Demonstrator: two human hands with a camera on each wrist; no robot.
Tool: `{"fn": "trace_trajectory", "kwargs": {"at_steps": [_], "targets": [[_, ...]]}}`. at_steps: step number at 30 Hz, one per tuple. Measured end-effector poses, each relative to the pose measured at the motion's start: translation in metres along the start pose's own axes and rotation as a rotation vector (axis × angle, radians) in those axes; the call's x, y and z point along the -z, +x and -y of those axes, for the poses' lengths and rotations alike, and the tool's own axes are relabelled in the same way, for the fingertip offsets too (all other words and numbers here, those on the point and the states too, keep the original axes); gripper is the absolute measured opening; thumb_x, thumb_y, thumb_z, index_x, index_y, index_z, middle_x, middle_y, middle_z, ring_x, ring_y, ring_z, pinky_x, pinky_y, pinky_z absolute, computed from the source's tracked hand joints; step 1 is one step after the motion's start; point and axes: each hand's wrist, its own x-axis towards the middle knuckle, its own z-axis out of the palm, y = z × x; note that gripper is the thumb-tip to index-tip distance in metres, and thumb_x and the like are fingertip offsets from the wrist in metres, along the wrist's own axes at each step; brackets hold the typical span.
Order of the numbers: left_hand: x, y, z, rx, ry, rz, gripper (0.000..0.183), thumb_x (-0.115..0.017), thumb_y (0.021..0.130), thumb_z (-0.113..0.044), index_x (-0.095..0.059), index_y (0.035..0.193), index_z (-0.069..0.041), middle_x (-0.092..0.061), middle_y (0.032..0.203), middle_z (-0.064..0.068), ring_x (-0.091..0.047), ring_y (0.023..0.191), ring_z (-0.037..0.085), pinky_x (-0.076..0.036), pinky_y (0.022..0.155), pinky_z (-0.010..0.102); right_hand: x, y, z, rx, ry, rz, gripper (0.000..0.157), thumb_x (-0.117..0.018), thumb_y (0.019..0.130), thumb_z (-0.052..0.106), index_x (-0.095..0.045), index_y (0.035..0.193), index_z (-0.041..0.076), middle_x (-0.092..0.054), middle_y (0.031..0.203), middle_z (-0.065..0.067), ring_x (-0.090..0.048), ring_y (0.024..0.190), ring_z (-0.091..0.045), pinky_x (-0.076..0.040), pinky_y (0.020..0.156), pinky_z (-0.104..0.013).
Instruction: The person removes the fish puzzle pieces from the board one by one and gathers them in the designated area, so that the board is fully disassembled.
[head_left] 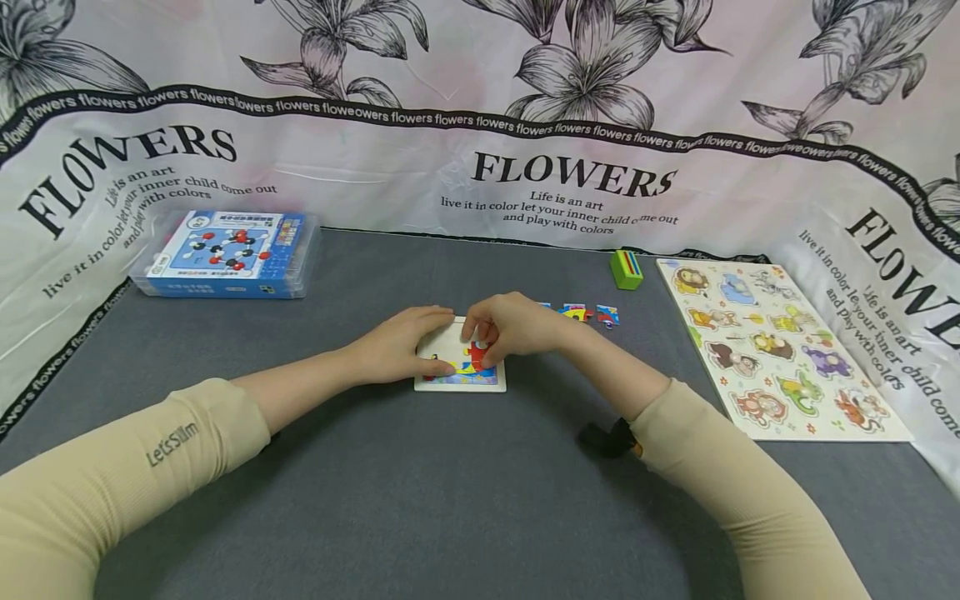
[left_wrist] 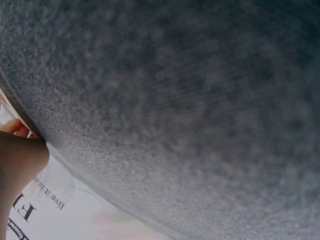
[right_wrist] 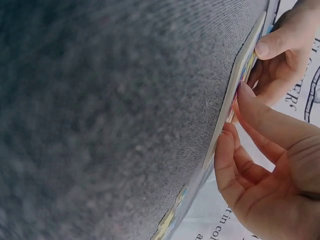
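A small white-framed jigsaw puzzle board [head_left: 498,386] lies flat on the grey table, its lower part filled with colourful pieces. My left hand [head_left: 390,346] holds the board at its left side, thumb on the pieces and fingers over the far edge. With thumb and fingers, my right hand [head_left: 517,325] pinches a red puzzle piece [head_left: 477,357] at the board's right side; the fingers partly cover it. In the right wrist view, the right hand [right_wrist: 270,175] bends over the board [right_wrist: 225,107], facing the left hand [right_wrist: 287,52]. Only part of the left hand [left_wrist: 20,155] shows in the left wrist view.
Several loose puzzle pieces [head_left: 575,312] lie beyond the right hand. Farther back stands a green block with coloured strips [head_left: 626,270]. A large animal puzzle board [head_left: 787,350] lies at the right, and a clear plastic case with a blue label [head_left: 225,254] at the back left.
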Motion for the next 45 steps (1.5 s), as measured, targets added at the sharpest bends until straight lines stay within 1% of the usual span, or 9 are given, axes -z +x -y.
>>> {"fn": "trace_trajectory", "kwargs": {"at_steps": [5,10,17,21,30,39,45], "targets": [[-0.0002,0.0,0.0004,-0.002,0.0,0.004,0.083,-0.074,0.086,-0.042,-0.04,0.15,-0.002,-0.04,0.157,0.016,-0.033,0.149,0.034,-0.029,0.121,0.052,-0.002,0.0008,-0.0001,-0.004,-0.012,-0.014,0.028,-0.085,0.077,0.014,-0.07,0.101,0.015,-0.068,0.096,-0.003,-0.06,0.092,-0.017,-0.051,0.083,-0.029],[-0.0009,-0.0001,0.0011,-0.002,-0.001,0.002,0.082,-0.074,0.087,-0.042,-0.04,0.15,-0.002,-0.039,0.158,0.016,-0.033,0.149,0.034,-0.029,0.122,0.052,-0.0037,0.0013,-0.0001,-0.009,-0.007,-0.019,0.025,-0.085,0.077,0.014,-0.07,0.097,0.016,-0.068,0.094,-0.001,-0.059,0.092,-0.017,-0.052,0.084,-0.029],[-0.0007,-0.0008,0.0005,-0.002,0.0,0.001,0.082,-0.074,0.086,-0.042,-0.04,0.15,-0.002,-0.04,0.157,0.015,-0.034,0.148,0.034,-0.03,0.121,0.052,-0.0049,0.0006,0.0008,-0.006,-0.003,-0.022,0.031,-0.084,0.078,0.012,-0.068,0.104,0.014,-0.069,0.1,-0.005,-0.063,0.091,-0.018,-0.054,0.079,-0.027],[-0.0011,-0.0008,0.0013,-0.005,0.006,-0.002,0.081,-0.074,0.087,-0.042,-0.041,0.149,-0.002,-0.04,0.157,0.015,-0.035,0.148,0.034,-0.03,0.121,0.052,-0.0053,0.0005,0.001,-0.009,0.003,-0.019,0.032,-0.083,0.078,0.011,-0.067,0.106,0.013,-0.069,0.099,-0.005,-0.062,0.09,-0.018,-0.053,0.076,-0.026],[-0.0009,0.0003,0.0013,-0.006,0.01,0.001,0.082,-0.074,0.086,-0.043,-0.041,0.149,-0.002,-0.04,0.157,0.016,-0.034,0.149,0.034,-0.03,0.121,0.052,-0.0059,0.002,0.0002,-0.001,0.018,-0.022,0.028,-0.084,0.077,0.009,-0.069,0.1,0.015,-0.066,0.091,-0.002,-0.057,0.087,-0.016,-0.048,0.073,-0.024],[-0.0014,0.0013,0.0016,-0.015,0.011,0.003,0.082,-0.074,0.086,-0.042,-0.041,0.149,-0.001,-0.04,0.157,0.016,-0.035,0.148,0.034,-0.03,0.121,0.052,-0.0054,0.0003,-0.0015,0.029,0.013,-0.013,0.028,-0.083,0.077,0.007,-0.066,0.098,0.017,-0.065,0.092,-0.003,-0.057,0.085,-0.017,-0.049,0.07,-0.024],[-0.0008,0.0004,0.001,-0.02,0.006,-0.003,0.081,-0.074,0.086,-0.041,-0.041,0.149,-0.001,-0.04,0.157,0.017,-0.035,0.148,0.035,-0.031,0.12,0.052,-0.0051,0.0007,-0.0029,0.04,-0.003,-0.003,0.029,-0.082,0.078,0.007,-0.065,0.098,0.018,-0.062,0.089,-0.002,-0.054,0.078,-0.016,-0.046,0.066,-0.024]]}}
